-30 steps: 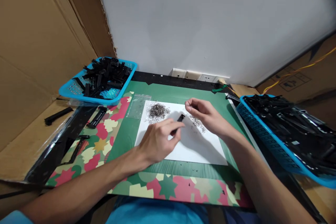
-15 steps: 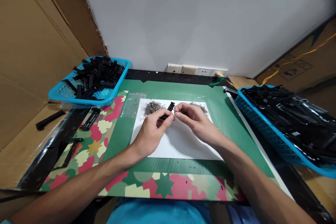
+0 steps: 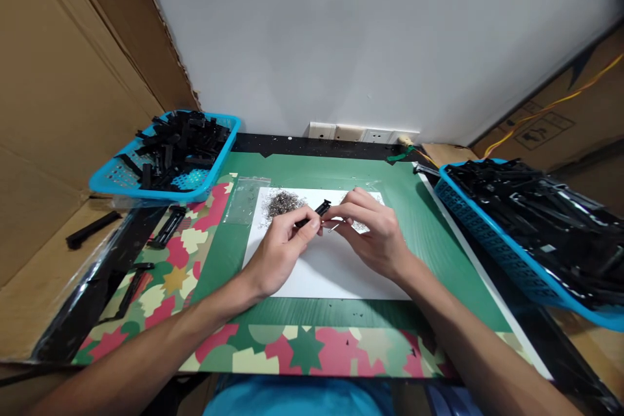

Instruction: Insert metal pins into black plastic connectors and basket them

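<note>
My left hand is closed round a small black plastic part, held just above a white sheet. My right hand meets it from the right, fingers pinched on a tiny metal piece at the part's end. A pile of small metal pieces lies on the sheet's far left corner. A second scatter of them lies behind my right hand, mostly hidden.
A blue basket of black parts stands at the far left, a larger blue basket of black parts at the right. Loose black parts lie on the patterned mat. A clear bag lies beside the sheet. Cardboard walls flank the desk.
Both hands have come together over the sheet. My right hand moved left from the scatter of metal pieces to the black part, which my left hand has raised.
</note>
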A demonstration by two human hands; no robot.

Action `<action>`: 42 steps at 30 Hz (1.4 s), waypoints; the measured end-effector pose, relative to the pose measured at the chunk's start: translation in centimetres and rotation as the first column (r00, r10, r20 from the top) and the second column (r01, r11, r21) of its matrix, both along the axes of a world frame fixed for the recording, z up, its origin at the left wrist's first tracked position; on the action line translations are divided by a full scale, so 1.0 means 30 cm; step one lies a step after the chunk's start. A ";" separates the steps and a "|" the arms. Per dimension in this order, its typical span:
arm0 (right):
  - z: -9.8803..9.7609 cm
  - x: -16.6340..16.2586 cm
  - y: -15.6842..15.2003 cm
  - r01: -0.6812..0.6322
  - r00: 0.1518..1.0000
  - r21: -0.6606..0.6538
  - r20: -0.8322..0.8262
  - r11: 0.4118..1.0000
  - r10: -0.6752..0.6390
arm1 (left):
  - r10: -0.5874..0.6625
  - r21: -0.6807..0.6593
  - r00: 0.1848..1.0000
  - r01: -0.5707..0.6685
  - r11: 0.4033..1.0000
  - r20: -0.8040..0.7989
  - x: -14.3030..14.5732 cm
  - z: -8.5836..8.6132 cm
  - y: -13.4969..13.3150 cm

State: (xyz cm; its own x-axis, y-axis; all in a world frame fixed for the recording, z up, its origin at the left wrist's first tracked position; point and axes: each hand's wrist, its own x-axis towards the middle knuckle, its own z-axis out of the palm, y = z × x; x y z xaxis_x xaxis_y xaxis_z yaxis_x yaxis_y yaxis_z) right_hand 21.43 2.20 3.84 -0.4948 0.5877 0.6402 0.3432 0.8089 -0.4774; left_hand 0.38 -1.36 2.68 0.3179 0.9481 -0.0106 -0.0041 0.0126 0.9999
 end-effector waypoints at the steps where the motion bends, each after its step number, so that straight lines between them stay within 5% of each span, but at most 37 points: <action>1: 0.001 0.000 -0.002 -0.001 1.000 -0.005 0.003 1.000 0.001 | -0.012 -0.002 1.000 0.012 1.000 0.011 0.000 0.001 -0.002; 10: 0.016 -0.025 -0.036 0.099 0.990 -0.117 -0.087 0.988 -0.110 | 0.041 0.110 0.996 -0.050 0.993 0.083 -0.005 -0.018 -0.007; 22: 0.006 -0.037 -0.052 0.111 0.994 0.153 -0.020 0.982 -0.109 | 0.145 0.486 0.984 -0.078 0.871 -0.102 -0.017 -0.078 -0.027; 36: 0.008 -0.020 -0.042 0.049 0.998 0.135 0.028 0.990 -0.053 | 0.120 0.489 0.965 0.011 0.872 -0.235 -0.032 -0.076 -0.029; 42: 0.014 -0.020 -0.040 -0.002 0.996 0.008 -0.090 1.000 0.003 | 0.091 0.501 0.975 0.024 0.865 -0.204 -0.035 -0.082 -0.031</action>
State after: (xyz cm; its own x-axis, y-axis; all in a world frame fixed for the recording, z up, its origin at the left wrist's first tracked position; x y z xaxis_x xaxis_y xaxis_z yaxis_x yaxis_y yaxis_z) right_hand 20.85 0.99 4.26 -0.4362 0.5814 0.6868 0.2972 0.8135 -0.4999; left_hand -0.66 -2.28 0.23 0.3301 0.8546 0.4009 0.2190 -0.4825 0.8481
